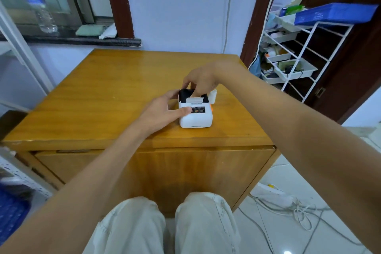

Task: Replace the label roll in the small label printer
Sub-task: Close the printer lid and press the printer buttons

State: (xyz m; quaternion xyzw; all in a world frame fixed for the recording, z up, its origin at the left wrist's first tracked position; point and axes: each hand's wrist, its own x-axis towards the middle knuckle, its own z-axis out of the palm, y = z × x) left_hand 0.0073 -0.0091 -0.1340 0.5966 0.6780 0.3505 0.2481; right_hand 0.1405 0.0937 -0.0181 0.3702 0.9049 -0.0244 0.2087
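The small white label printer (195,115) is sitting near the front middle of a glossy wooden bench (103,97), with its lid open and a dark compartment showing at the top. A white label strip (193,100) is lying over the front lip of that compartment. A white part (213,96), possibly the lid or a roll, is standing just behind the printer on its right; which one cannot be told.

The left hand (165,111) is bracing the printer's left side, fingers spread, the thumb pressing on the front face beside the dark display panel. The right hand (201,81) is reaching down from above, fingers curled together and pinching into the open compartment; what they are gripping is hidden by the hand itself.

The bench is standing against a pale wall. A white wire rack (299,55) with trays is standing to the right, a blue box (334,13) lying on top. A water bottle (40,8) is standing on the dark window ledge at left. Cables (288,206) are trailing across the tiled floor.
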